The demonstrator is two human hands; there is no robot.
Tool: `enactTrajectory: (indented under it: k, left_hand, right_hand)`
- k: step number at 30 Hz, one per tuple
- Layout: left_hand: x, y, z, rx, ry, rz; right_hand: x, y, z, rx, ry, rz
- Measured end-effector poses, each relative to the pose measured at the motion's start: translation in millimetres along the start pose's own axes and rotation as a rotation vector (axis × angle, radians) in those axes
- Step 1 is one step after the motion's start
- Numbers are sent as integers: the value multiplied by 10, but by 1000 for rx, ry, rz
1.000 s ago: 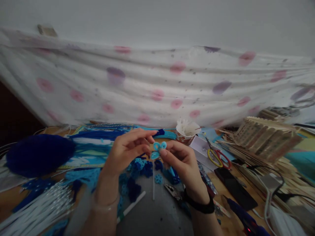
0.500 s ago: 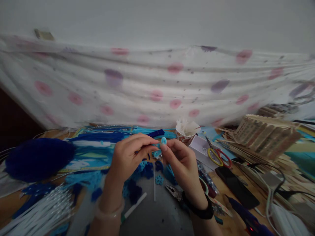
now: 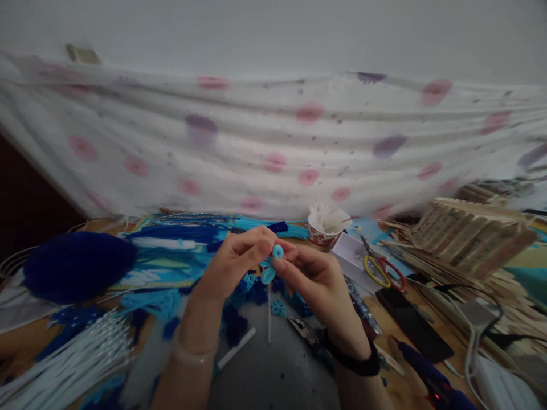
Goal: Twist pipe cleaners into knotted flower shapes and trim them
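Observation:
A light-blue pipe cleaner [image 3: 268, 275], bent into small rounded loops, is held up over the grey work mat [image 3: 265, 376]. My left hand [image 3: 233, 262] pinches it from the left, thumb and fingers together. From the right, my right hand [image 3: 314, 282] grips it between thumb and forefinger, just under the top loop. Fingers hide part of the piece. Below the hands are a small light-blue flower [image 3: 277, 307], dark-blue fuzzy pieces [image 3: 235, 327] and a thin white stick [image 3: 269, 324]. Pliers [image 3: 304, 330] lie beside my right wrist.
A fluffy dark-blue ball [image 3: 81, 265] and white pipe cleaners [image 3: 72, 361] lie left. Behind the hands stands a paper cup [image 3: 323, 232]. To the right are a white box [image 3: 354, 265], scissors [image 3: 380, 270], a black phone-like slab [image 3: 412, 324], a glue gun [image 3: 427, 370] and cables.
My left hand has turned, its thumb now raised near the top loop. Lower loops of the pipe cleaner show more clearly beneath the fingers. The whole view has shifted slightly.

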State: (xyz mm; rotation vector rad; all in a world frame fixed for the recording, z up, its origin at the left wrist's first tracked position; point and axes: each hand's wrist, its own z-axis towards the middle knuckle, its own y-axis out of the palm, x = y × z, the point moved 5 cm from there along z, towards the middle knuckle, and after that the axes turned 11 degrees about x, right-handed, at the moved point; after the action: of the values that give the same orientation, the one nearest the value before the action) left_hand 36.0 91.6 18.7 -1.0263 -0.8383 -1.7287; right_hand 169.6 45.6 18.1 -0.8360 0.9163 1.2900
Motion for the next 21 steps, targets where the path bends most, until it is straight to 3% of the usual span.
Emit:
enactTrajectory:
  k: [5, 11, 16, 21]
  left_hand:
    - [-5, 35, -9, 5, -168, -158]
    - [-21, 72, -8, -82, -323, -200]
    - [-63, 84, -12, -99, -313, -243]
    - [-49, 136, -29, -91, -243, -345]
  right_hand:
    - [17, 52, -14, -22, 54, 83]
    - [-29, 65, -26, -104, 42, 77]
    - [-27, 34, -55, -207, 88, 119]
    - [-45, -11, -64, -186, 113, 165]
